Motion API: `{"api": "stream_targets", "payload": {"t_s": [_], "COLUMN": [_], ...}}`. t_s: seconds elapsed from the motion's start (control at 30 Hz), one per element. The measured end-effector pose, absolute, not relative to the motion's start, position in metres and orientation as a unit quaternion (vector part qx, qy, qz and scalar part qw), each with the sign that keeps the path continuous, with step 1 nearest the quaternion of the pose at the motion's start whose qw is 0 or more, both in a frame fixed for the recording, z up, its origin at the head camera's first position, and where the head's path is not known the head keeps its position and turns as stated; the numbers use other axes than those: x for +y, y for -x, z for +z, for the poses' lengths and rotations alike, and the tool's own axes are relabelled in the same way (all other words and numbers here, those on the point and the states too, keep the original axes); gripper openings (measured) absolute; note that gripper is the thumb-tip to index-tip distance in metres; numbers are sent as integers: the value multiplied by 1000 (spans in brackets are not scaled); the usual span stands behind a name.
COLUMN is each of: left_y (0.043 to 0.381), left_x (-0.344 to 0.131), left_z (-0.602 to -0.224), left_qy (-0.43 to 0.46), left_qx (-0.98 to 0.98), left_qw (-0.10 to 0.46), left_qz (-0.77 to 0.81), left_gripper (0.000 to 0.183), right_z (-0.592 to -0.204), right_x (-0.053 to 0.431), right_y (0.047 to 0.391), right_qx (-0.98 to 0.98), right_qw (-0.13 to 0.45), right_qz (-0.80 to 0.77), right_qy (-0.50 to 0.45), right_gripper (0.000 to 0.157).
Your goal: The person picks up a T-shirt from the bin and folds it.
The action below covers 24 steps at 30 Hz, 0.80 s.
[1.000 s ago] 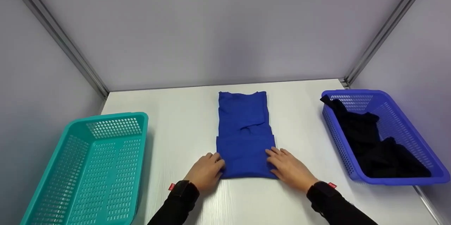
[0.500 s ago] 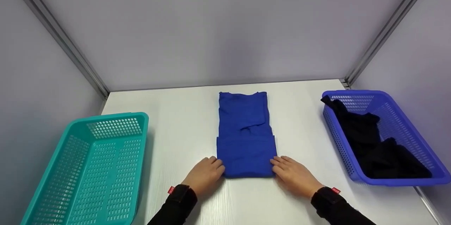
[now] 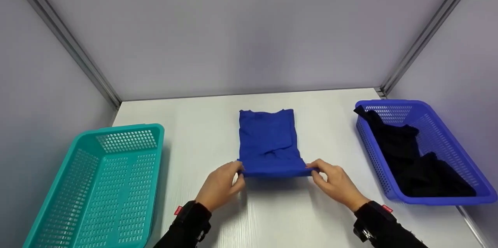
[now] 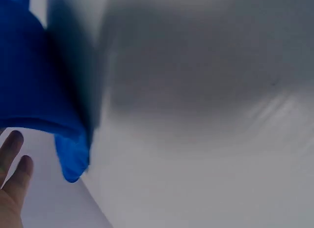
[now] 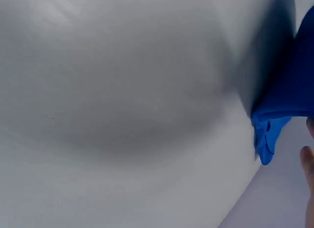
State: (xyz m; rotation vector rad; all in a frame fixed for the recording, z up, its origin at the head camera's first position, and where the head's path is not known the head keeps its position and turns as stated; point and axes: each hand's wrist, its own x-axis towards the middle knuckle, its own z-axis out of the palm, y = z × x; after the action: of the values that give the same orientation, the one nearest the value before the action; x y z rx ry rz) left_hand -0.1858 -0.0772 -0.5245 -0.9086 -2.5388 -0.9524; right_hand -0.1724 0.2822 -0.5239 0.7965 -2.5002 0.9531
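Observation:
A folded blue T-shirt [image 3: 268,135] lies lengthwise on the white table, its far end flat. Its near folded edge is raised off the table, with a shadow beneath. My left hand [image 3: 221,184] pinches the left corner of that edge between thumb and fingers. At the right corner, my right hand [image 3: 337,184] does the same. In the left wrist view, the raised cloth [image 4: 34,75] hangs at the left, with two fingertips [image 4: 17,174] below it. The right wrist view has the cloth [image 5: 289,85] at its right edge, beside part of the right hand [image 5: 308,164].
An open turquoise basket [image 3: 158,154] stands at the left on the white table [image 3: 198,135]. To the right is a purple-blue basket [image 3: 447,131] with black cloth [image 3: 400,147] inside. Grey panels [image 3: 256,30] enclose the back and sides.
Both hands went from resting at the T-shirt's near sides to pinching its near corners. That edge has come up and away from me, and the far end has slid slightly nearer.

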Motion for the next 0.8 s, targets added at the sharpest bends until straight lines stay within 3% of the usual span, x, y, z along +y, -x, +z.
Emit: {"api": "stream_targets", "payload": {"t_s": [0.2,0.4,0.6,0.7,0.8], "left_y": [177,170,174,181,190], "left_x": [-83,-87,-84,-79,-73], "left_z": [-504,-490,-490,-495,-502], "left_qy": [290,266,195,172,162], "left_qx": [-849,-803,-790,-817,-858], "left_qw": [102,14,-76,-52,14], "left_qz": [-430,-532,-576,-548,-487], "left_gripper": [11,11,10,9,7], "right_z": [-497,-478,-479,-485,-493], "right_x": [281,280,280,277,272], "right_y": [169,164,169,178,188], "right_qx": [-858,-821,-797,-818,-856], "right_qw": [115,-18,-124,-114,-68], "right_qz": [425,523,569,549,503], "right_qy": [-263,-229,-159,-127,-102], "right_gripper": [18,7,19,21,18]}}
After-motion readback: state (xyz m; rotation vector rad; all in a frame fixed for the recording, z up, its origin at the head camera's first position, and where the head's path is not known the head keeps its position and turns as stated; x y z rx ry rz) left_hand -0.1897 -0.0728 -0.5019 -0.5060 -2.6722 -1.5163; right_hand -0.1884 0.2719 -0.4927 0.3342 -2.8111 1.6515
